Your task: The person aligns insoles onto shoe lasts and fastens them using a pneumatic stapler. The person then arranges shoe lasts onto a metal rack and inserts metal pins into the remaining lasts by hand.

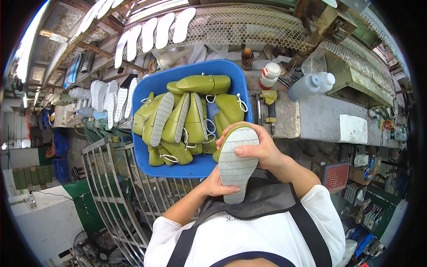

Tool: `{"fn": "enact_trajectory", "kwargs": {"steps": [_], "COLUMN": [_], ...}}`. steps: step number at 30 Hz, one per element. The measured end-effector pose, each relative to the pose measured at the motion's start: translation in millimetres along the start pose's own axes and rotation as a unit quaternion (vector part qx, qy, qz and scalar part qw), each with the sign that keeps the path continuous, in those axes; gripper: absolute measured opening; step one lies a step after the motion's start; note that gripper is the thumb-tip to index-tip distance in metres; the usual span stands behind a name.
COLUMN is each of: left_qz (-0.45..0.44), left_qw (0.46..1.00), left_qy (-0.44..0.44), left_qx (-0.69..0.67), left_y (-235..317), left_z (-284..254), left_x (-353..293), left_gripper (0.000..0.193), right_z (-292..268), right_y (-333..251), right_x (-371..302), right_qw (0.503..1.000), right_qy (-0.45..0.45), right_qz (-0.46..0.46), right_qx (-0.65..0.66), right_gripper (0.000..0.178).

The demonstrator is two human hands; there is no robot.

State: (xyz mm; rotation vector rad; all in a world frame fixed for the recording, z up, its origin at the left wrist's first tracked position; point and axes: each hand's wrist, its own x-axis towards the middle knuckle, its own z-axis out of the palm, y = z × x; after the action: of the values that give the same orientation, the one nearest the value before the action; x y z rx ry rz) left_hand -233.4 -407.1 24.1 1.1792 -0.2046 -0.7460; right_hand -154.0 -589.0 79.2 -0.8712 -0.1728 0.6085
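Both hands hold a green shoe last [216, 155] with its bottom turned up toward me. A pale grey insole with wavy cross lines [235, 167] covers that bottom. My right hand [262, 149] wraps the wide toe end, its thumb lying flat on the insole. Lower down, my left hand [216, 183] grips the narrow heel end, thumb across the insole. Just beyond is a blue plastic tub [153, 170] heaped with green shoe lasts [202, 84]. Several of those carry the same striped insoles [162, 118], and white cord loops hang from some.
Right of the tub lie a yellow-and-black power tool [270, 104], a red-and-white container [269, 75] and translucent bottles [307, 84]. White soles [106, 100] are stacked at left; white insoles [167, 29] lean along the mesh rack behind. A metal rail frame [109, 178] stands near left.
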Motion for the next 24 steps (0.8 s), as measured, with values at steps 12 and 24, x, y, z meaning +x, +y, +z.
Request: {"fn": "enact_trajectory", "kwargs": {"steps": [12, 24], "left_qz": [-0.098, -0.097], "left_qw": [0.993, 0.930], "left_qy": [0.027, 0.314], "left_qx": [-0.065, -0.167], "left_y": [-24.2, -29.4], "left_z": [-11.4, -18.5], "left_x": [-8.4, -37.0], "left_gripper": [0.073, 0.077], "right_z": [-37.2, -321.2], "right_y": [37.0, 139.3], "right_x": [25.8, 40.8], "right_qw": [0.986, 0.572], "right_qy": [-0.013, 0.482], "right_qz": [-0.004, 0.080], "right_qx": [0.168, -0.659], "right_gripper": [0.060, 0.063]}}
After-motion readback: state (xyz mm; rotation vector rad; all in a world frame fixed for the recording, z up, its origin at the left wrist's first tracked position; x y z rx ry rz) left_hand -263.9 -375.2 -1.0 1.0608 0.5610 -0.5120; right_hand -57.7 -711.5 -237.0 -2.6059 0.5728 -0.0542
